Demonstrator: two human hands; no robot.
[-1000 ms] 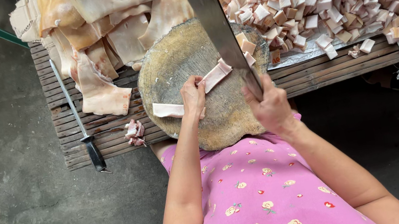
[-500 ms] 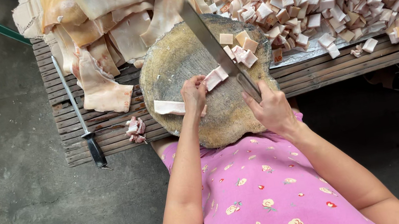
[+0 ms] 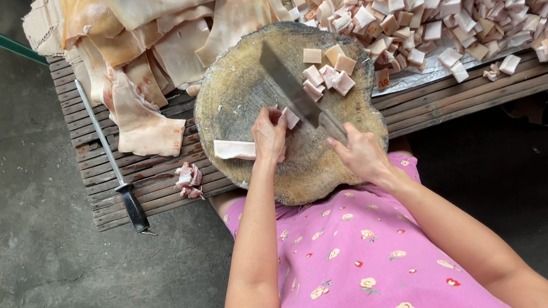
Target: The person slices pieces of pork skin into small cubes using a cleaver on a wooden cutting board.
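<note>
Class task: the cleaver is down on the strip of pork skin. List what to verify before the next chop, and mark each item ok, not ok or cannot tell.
1. Right hand grips the cleaver handle: ok.
2. Left hand pins the pork strip: ok.
3. Left fingertips apart from the blade: not ok, very close.
4. Round chopping block seated steady on the slatted table: cannot tell.
5. Cut cubes pushed aside: ok.

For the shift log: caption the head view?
Left hand pins pork strip on round block; right hand chops with cleaver.
</note>
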